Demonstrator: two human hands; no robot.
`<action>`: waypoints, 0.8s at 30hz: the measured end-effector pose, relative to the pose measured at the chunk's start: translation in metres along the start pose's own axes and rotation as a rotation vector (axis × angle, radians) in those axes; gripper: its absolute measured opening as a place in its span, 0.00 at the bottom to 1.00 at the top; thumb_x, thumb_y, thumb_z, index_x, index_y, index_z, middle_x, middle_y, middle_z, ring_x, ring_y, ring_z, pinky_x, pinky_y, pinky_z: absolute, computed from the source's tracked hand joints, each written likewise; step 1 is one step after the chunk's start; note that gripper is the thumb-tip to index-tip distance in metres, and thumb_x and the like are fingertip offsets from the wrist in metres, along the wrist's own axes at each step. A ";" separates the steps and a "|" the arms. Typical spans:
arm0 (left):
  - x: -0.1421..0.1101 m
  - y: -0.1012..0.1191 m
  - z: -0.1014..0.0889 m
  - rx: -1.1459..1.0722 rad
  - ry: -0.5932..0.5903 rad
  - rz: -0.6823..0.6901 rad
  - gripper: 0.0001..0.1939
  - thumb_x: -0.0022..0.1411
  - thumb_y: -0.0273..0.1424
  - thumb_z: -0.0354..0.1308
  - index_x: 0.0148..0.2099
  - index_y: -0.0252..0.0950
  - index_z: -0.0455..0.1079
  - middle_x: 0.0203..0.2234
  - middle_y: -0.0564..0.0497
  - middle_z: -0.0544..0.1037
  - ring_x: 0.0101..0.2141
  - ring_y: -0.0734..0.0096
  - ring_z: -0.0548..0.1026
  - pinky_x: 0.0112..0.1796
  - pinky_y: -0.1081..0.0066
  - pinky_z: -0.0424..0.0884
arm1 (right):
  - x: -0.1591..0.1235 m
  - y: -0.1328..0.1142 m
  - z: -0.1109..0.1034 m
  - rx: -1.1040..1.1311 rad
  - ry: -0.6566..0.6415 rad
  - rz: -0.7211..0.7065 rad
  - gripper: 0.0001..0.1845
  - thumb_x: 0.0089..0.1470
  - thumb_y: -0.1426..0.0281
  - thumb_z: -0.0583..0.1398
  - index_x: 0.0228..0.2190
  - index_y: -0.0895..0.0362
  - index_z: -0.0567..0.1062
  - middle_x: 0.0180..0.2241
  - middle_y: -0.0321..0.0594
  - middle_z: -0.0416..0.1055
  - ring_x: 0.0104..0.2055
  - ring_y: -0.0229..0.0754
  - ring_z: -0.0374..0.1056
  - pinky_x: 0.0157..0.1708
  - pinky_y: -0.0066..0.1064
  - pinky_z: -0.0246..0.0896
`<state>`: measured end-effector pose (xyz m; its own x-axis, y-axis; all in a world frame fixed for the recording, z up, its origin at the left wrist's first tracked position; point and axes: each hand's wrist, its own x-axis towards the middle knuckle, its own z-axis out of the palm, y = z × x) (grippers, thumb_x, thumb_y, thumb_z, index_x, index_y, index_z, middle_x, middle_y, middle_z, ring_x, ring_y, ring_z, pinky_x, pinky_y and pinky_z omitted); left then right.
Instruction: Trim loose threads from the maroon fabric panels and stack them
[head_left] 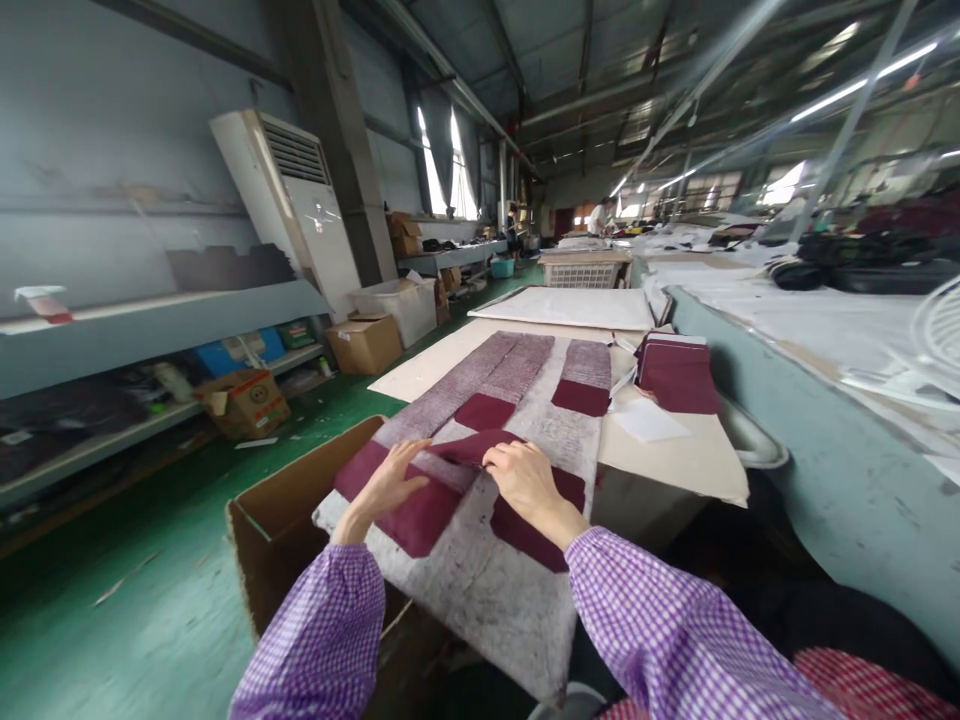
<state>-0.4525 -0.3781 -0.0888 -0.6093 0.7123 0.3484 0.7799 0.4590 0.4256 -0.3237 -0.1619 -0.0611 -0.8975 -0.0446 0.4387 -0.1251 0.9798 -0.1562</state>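
Note:
Over a grey, worn fabric-covered board [480, 555], a maroon fabric piece [474, 446] is partly raised and bowed. My right hand [527, 484] grips its right part with curled fingers. At the piece's left end, the fingertips of my left hand [388, 487] touch it, while the thumb is spread apart over another maroon panel [420, 518]. A further maroon panel [536, 525] lies partly under my right hand and wrist. Farther up the board are two smaller maroon patches, one left [485, 411] and one right [581, 397], below mottled purplish strips [517, 365].
A stack of maroon pieces [677, 372] and white paper [649, 418] sit on the cream board [675, 460] at right. An open cardboard box [277, 540] stands below left. A long table [757, 400] with a white fan [937, 335] runs along the right.

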 end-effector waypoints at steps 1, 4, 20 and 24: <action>0.000 -0.010 -0.002 0.115 -0.013 -0.066 0.29 0.54 0.25 0.54 0.59 0.36 0.58 0.54 0.44 0.66 0.54 0.57 0.61 0.55 0.57 0.57 | -0.002 0.002 0.001 0.010 0.005 0.007 0.07 0.59 0.69 0.56 0.32 0.52 0.75 0.34 0.34 0.75 0.37 0.41 0.67 0.38 0.34 0.51; 0.006 -0.029 0.004 0.257 0.002 -0.194 0.27 0.53 0.24 0.54 0.57 0.37 0.61 0.50 0.43 0.68 0.52 0.53 0.62 0.51 0.52 0.60 | -0.008 0.005 0.001 0.030 0.022 0.015 0.06 0.59 0.69 0.57 0.32 0.53 0.74 0.33 0.34 0.75 0.37 0.40 0.67 0.38 0.33 0.51; 0.025 -0.032 0.019 0.382 -0.076 -0.206 0.21 0.52 0.21 0.50 0.49 0.38 0.65 0.45 0.45 0.69 0.48 0.57 0.62 0.47 0.58 0.58 | -0.015 -0.007 -0.013 0.048 0.087 -0.078 0.07 0.60 0.69 0.55 0.32 0.53 0.73 0.33 0.33 0.74 0.36 0.39 0.66 0.37 0.32 0.50; 0.032 -0.036 0.016 0.386 -0.142 -0.199 0.17 0.50 0.22 0.51 0.43 0.38 0.68 0.42 0.45 0.69 0.46 0.57 0.63 0.45 0.60 0.60 | -0.017 -0.001 -0.013 0.133 0.144 -0.033 0.06 0.59 0.71 0.55 0.32 0.54 0.72 0.33 0.35 0.74 0.37 0.41 0.67 0.37 0.32 0.53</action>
<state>-0.4980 -0.3629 -0.1063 -0.7478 0.6437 0.1624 0.6625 0.7392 0.1210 -0.3031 -0.1599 -0.0568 -0.8234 -0.0384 0.5661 -0.2168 0.9433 -0.2514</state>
